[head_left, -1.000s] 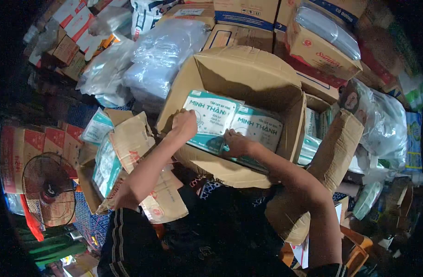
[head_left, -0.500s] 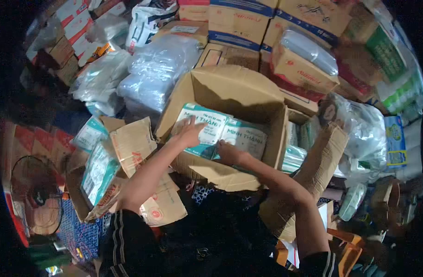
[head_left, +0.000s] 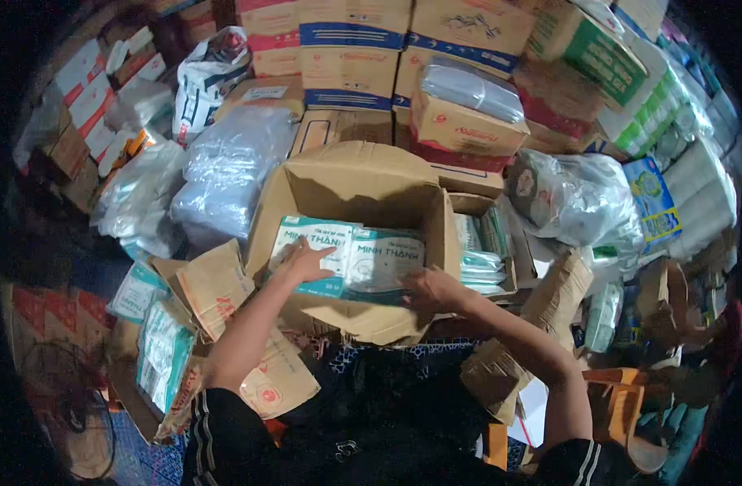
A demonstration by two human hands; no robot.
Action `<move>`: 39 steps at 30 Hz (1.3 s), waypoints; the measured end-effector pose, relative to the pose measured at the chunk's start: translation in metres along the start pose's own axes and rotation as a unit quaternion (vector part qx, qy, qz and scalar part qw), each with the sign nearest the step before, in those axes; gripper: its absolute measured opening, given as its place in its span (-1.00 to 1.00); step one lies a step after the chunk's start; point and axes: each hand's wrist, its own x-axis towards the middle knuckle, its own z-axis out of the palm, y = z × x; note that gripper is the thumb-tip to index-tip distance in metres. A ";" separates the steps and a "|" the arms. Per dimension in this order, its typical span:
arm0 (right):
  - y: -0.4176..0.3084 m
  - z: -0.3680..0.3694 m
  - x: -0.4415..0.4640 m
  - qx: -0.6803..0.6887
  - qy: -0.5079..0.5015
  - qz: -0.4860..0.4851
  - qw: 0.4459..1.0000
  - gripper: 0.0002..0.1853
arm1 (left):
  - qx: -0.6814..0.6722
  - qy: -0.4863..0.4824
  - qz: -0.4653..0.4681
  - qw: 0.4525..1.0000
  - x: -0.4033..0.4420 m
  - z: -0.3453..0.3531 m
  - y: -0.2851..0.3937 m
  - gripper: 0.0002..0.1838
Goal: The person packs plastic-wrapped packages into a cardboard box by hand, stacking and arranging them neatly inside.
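Note:
Two flat white-and-teal packets printed "MINH THÀNH" lie side by side in an open cardboard box (head_left: 363,172). On the left packet (head_left: 294,235) rests my left hand (head_left: 306,262), open, its fingers spread over the print. My right hand (head_left: 434,290) is at the front right corner of the right packet (head_left: 387,257). Its fingers are apart and point left, slightly blurred; no grip on the packet shows. What lies beneath these two packets is hidden.
To the left, a torn carton (head_left: 194,364) holds similar packets (head_left: 162,356). Another carton with packets (head_left: 483,263) adjoins the box on the right. Clear plastic bundles (head_left: 225,166) and stacked cartons (head_left: 351,77) stand behind. An orange chair (head_left: 622,405) is at the lower right.
The camera view has shifted. My right hand has moved from the seam between the two packets to the right packet's front right corner. My left hand stays on the left packet.

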 end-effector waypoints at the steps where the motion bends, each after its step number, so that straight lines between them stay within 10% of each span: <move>1: 0.005 0.002 -0.004 -0.032 0.007 0.000 0.999 -0.50 | 0.018 -0.019 -0.003 1.000 -0.015 -0.017 0.012 -0.08; 15: 0.030 0.037 0.037 -0.072 -0.124 0.045 0.989 -0.83 | 0.057 -0.016 -0.008 0.998 -0.020 -0.022 0.056 0.00; 18: 0.030 0.074 0.032 -0.158 0.012 0.031 0.987 -0.81 | 0.040 -0.060 -0.031 0.997 -0.021 -0.037 0.071 -0.06; 21: 0.020 0.023 0.029 -0.062 -0.142 0.039 0.987 -0.80 | 0.064 -0.056 -0.007 0.996 -0.014 -0.037 0.077 -0.09; 39: 0.010 0.036 0.029 -0.096 -0.109 -0.020 0.989 -0.71 | 0.024 -0.039 0.027 0.999 -0.021 -0.019 0.082 -0.47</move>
